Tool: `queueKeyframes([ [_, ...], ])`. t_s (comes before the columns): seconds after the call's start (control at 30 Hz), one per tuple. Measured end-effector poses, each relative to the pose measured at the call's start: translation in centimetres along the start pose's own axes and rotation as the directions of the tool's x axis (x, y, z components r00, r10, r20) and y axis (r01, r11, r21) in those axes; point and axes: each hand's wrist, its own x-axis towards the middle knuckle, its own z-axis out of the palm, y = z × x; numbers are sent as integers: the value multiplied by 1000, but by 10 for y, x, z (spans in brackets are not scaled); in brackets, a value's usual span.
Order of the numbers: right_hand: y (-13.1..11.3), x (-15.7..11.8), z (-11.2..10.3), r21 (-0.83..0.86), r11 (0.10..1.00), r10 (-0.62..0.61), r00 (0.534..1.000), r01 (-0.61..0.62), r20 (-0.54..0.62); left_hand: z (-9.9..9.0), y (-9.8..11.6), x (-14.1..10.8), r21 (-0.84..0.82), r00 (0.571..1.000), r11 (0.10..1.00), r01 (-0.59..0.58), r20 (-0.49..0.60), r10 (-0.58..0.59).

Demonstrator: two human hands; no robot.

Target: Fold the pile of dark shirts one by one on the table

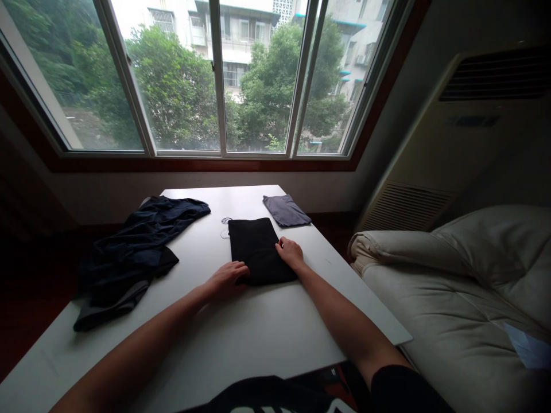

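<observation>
A folded black garment [253, 249] lies as a neat rectangle on the white table [267, 338]. At its near left corner is my left hand [228, 275], fingers curled over the edge; the fingertips are partly hidden in shadow. My right hand [290, 252] pinches the right edge of the same garment between thumb and fingers. A grey folded cloth [286, 210] rests flat beyond my right hand, near the table's right edge. Over on the left, a loose heap of dark navy and black clothes [138, 246] spreads across the table, partly over its edge.
Right of the table stands a cream padded sofa [439, 287] with a pale blue sheet [527, 344] on it. Behind it is a tall air conditioner [430, 149]. A wide window [219, 86] closes off the far side. A small line drawing [225, 229] shows on the tabletop.
</observation>
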Motion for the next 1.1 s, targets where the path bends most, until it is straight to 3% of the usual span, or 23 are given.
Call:
queueKeyframes([
  [0.17,-2,-2,-3,-10,1000,0,1000,0,2,-8,16,-1,165,998,986,24,-57,-15],
  [0.3,-2,-2,-3,-7,1000,13,1000,-13,7,-8,32,2,237,994,971,-21,-101,47],
  [0.6,-5,-8,0,-25,1000,-19,998,17,-63,-3,38,8,345,998,937,-58,20,54],
  [0.83,-11,-13,-14,43,983,-173,978,179,-116,-10,43,4,220,986,963,-156,93,139],
  [0.93,-15,-17,-19,200,898,-386,920,392,-71,-20,49,-1,46,964,973,-226,155,216],
  [1.03,-23,-27,-20,370,725,-617,787,581,-25,-36,55,-6,-120,933,958,-261,222,282],
  [1.1,-32,-35,-19,422,631,-717,697,650,-1,-47,58,-10,-263,883,923,-282,306,357],
])
